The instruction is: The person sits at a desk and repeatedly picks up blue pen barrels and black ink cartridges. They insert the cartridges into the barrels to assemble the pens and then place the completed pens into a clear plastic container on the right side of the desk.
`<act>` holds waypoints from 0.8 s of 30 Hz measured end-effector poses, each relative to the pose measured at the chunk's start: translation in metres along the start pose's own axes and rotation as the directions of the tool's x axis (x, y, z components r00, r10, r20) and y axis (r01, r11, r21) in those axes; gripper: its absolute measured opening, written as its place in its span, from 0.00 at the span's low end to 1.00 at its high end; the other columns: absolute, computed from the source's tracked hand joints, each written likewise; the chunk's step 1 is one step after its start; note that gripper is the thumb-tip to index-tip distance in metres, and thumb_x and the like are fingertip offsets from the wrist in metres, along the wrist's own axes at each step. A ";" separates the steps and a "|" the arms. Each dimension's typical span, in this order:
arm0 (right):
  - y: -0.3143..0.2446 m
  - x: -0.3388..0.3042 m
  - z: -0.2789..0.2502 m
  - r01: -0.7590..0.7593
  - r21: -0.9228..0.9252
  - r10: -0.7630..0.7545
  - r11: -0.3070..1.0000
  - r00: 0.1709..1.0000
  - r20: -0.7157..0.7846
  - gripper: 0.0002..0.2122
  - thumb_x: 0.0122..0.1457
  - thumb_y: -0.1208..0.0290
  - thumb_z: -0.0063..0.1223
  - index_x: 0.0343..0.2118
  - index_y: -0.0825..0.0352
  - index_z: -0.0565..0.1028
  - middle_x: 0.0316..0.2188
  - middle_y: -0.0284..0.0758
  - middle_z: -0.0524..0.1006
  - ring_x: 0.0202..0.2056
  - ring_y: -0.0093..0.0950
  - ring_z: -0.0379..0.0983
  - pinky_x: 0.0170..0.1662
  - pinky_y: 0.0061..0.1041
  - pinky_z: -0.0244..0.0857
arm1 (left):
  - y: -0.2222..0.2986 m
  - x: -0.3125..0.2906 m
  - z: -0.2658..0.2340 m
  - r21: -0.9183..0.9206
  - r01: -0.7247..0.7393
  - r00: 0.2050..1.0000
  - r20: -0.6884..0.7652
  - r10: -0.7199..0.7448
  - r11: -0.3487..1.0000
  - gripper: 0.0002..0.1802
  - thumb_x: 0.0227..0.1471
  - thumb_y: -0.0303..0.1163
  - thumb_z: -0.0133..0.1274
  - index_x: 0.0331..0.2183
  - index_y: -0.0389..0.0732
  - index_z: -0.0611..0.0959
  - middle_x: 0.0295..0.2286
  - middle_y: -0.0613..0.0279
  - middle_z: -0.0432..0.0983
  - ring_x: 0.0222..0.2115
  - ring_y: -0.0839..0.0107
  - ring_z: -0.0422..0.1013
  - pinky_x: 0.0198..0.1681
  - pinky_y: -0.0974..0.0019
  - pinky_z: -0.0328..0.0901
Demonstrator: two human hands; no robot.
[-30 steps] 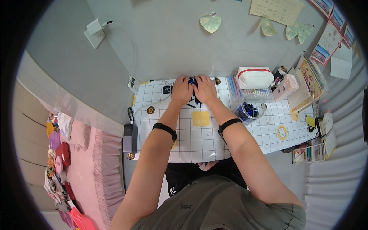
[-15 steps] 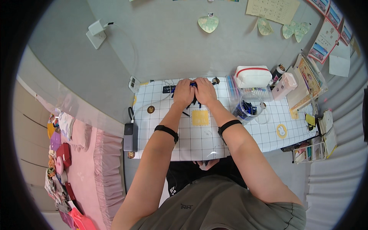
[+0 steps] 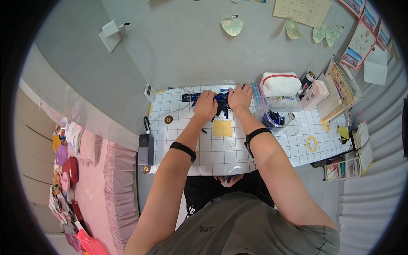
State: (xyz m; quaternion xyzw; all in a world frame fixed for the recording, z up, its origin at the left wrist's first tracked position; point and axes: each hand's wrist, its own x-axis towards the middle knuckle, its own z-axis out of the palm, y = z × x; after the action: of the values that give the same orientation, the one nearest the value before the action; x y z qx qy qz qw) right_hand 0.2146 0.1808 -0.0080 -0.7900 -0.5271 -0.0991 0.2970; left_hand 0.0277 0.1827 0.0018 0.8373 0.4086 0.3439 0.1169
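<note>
A heap of small dark-blue ink cartridges (image 3: 222, 104) lies on the white gridded table between my hands. On the heap's left edge rests my left hand (image 3: 206, 106), palm down with its fingers stretched out. My right hand (image 3: 240, 98) lies along the right side, fingers apart, pointing toward the wall. Neither hand appears to grip anything, though the undersides of both are hidden. One loose cartridge (image 3: 204, 131) sits nearer me, below the left hand. To the right stands a clear round jar (image 3: 275, 117) with more dark-blue cartridges inside.
Behind the jar are a white pouch (image 3: 280, 84) with a red zip and a case of coloured pens (image 3: 258, 97). A pink box (image 3: 315, 94) and upright notebooks (image 3: 340, 95) stand farther right. A grey power bank (image 3: 145, 150) with a cable occupies the left edge.
My hands have moved apart, the right one shifting to the right. The cartridge heap they were covering now shows between them.
</note>
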 end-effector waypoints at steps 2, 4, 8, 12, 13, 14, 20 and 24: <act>0.001 0.001 0.000 0.050 0.073 -0.055 0.996 0.996 0.072 0.21 0.69 0.55 0.57 0.52 0.69 0.80 0.59 0.47 0.74 0.63 0.48 0.66 0.72 0.48 0.54 | -0.003 -0.004 0.000 -0.008 -0.015 1.000 0.010 0.015 1.000 0.15 0.62 0.25 0.55 0.50 0.35 0.82 0.49 0.48 0.77 0.54 0.46 0.73 0.60 0.50 0.69; 0.015 0.009 0.009 0.116 0.188 -0.135 0.975 0.987 0.091 0.19 0.70 0.56 0.57 0.52 0.69 0.80 0.57 0.46 0.75 0.62 0.46 0.68 0.71 0.47 0.55 | 0.002 0.000 0.000 -0.025 -0.041 0.999 0.024 0.042 0.999 0.15 0.62 0.25 0.56 0.50 0.36 0.82 0.49 0.48 0.77 0.53 0.46 0.73 0.60 0.50 0.69; -0.002 -0.001 0.002 0.199 0.260 -0.233 0.945 0.967 0.107 0.19 0.71 0.58 0.55 0.56 0.67 0.80 0.58 0.41 0.77 0.62 0.44 0.69 0.72 0.46 0.55 | -0.003 -0.013 -0.008 -0.040 -0.046 0.996 0.081 0.049 0.998 0.16 0.61 0.25 0.57 0.51 0.36 0.81 0.50 0.48 0.76 0.55 0.46 0.72 0.60 0.49 0.69; -0.003 -0.009 0.001 0.286 0.163 -0.299 0.944 0.952 0.064 0.20 0.72 0.56 0.52 0.60 0.62 0.80 0.62 0.36 0.77 0.65 0.41 0.67 0.74 0.46 0.53 | 0.000 -0.023 -0.018 0.155 -0.160 0.985 -0.034 0.167 0.975 0.21 0.60 0.29 0.59 0.54 0.36 0.81 0.57 0.44 0.73 0.60 0.42 0.68 0.67 0.44 0.63; -0.002 -0.009 0.002 0.302 0.134 -0.312 0.944 0.948 0.067 0.21 0.73 0.55 0.52 0.61 0.60 0.80 0.63 0.35 0.77 0.66 0.40 0.67 0.74 0.46 0.52 | 0.001 -0.022 -0.018 0.199 -0.106 0.991 -0.058 0.120 0.974 0.23 0.60 0.30 0.60 0.56 0.36 0.80 0.59 0.42 0.71 0.61 0.40 0.66 0.68 0.42 0.60; -0.004 -0.011 0.001 0.314 0.140 -0.328 0.939 0.940 0.093 0.21 0.73 0.55 0.51 0.61 0.60 0.80 0.64 0.34 0.77 0.67 0.39 0.67 0.74 0.46 0.52 | -0.001 -0.026 -0.015 0.244 -0.044 0.994 -0.083 0.066 0.969 0.25 0.60 0.32 0.60 0.57 0.35 0.80 0.61 0.39 0.70 0.62 0.38 0.65 0.70 0.40 0.58; -0.007 -0.017 -0.004 0.349 0.216 -0.394 0.912 0.892 0.220 0.20 0.74 0.55 0.49 0.60 0.60 0.80 0.64 0.35 0.76 0.68 0.40 0.66 0.74 0.47 0.54 | -0.015 -0.032 -0.006 0.315 0.097 0.995 -0.052 -0.085 0.944 0.32 0.61 0.38 0.60 0.62 0.33 0.76 0.62 0.33 0.69 0.63 0.36 0.64 0.71 0.39 0.56; 0.000 -0.019 -0.010 0.392 0.255 -0.448 0.884 0.866 0.224 0.20 0.75 0.56 0.49 0.61 0.62 0.80 0.66 0.39 0.75 0.69 0.42 0.65 0.74 0.42 0.55 | -0.008 -0.034 -0.006 0.260 0.062 0.997 -0.061 -0.047 0.964 0.30 0.62 0.37 0.58 0.61 0.32 0.77 0.60 0.37 0.71 0.62 0.38 0.67 0.68 0.41 0.60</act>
State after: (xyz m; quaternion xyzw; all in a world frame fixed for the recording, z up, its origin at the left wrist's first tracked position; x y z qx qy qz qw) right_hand 0.2084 0.1607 -0.0087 -0.6274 -0.7304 0.0032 0.2699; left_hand 0.0043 0.1617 -0.0136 0.8243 0.4762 0.3063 0.0039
